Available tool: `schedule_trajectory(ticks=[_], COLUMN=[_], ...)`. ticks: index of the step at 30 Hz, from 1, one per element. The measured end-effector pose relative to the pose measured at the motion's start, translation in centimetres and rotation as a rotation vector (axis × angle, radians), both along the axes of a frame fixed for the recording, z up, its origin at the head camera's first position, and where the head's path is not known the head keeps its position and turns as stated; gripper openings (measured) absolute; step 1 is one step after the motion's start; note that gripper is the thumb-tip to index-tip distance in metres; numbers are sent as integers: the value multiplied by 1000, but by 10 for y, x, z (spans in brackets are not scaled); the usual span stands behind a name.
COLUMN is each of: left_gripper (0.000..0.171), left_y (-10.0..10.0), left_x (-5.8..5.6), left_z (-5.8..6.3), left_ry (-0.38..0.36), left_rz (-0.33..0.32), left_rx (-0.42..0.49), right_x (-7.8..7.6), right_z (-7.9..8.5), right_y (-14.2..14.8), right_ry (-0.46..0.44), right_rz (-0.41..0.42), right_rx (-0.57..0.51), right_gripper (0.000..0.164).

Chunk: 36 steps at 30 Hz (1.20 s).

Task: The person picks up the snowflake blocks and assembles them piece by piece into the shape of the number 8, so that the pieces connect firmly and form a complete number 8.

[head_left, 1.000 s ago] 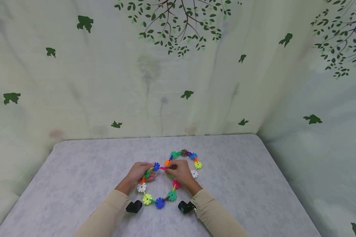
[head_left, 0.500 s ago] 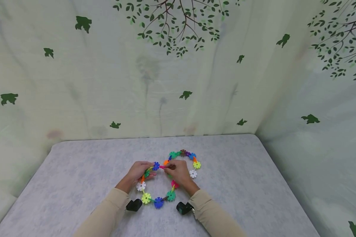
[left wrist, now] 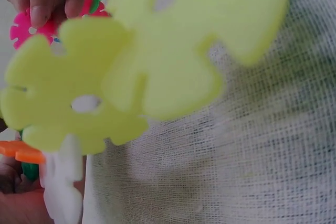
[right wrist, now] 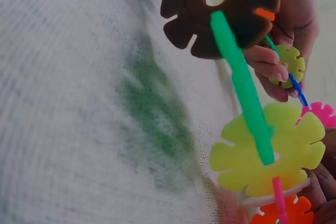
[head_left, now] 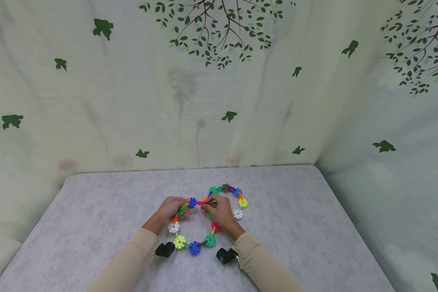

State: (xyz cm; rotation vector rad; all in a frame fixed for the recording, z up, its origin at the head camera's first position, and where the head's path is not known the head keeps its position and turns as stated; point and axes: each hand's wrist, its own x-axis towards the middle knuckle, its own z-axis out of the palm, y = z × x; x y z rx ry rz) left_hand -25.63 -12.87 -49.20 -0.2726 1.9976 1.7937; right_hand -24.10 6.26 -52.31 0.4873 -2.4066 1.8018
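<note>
A chain of colourful notched plastic discs runs between my two hands. My left hand (head_left: 170, 210) holds one end, its thumb and fingers at a blue disc (head_left: 192, 202); a yellow disc (right wrist: 292, 66) shows by its fingers in the right wrist view. My right hand (head_left: 220, 209) pinches a pink disc (left wrist: 22, 31), which meets the edge of the blue one. Below the hands the chain loops round through a white disc (head_left: 173, 227), a yellow disc (head_left: 180, 242), a lower blue disc (head_left: 195, 248) and a green disc (head_left: 210, 240). The right hand hides part of the chain.
Beyond the right hand, a second ring of joined discs, with a yellow-green disc (head_left: 243, 202) and a white disc (head_left: 238, 214), lies on the grey cloth-covered table (head_left: 295, 227). A leaf-printed curtain (head_left: 149, 101) hangs behind the table's far edge.
Both hands stay close together with the blue and pink discs between them. The blue disc and the near part of the loop have shifted slightly upward in the head view.
</note>
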Motion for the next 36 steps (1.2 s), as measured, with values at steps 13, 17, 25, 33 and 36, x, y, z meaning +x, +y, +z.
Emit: schedule_trajectory(ticks=[13, 17, 25, 33, 36], left_gripper=[34, 35, 36, 37, 37], left_y=[13, 15, 3, -1, -1], left_x=[-6, -6, -4, -15, -19], left_z=[0, 0, -5, -2, -2], left_ry=[37, 47, 45, 28, 25], left_rz=[27, 43, 4, -68, -79], left_rx=[-24, -37, -34, -92, -139], right_x=[-2, -3, -3, 6, 11], right_z=[1, 1, 8, 15, 14], right_y=[3, 1, -6, 22, 30], right_ry=[110, 128, 105, 32, -37], right_rz=[-53, -61, -43, -150, -193], right_rx=[84, 99, 264, 291, 345], right_gripper=[8, 9, 5, 16, 22])
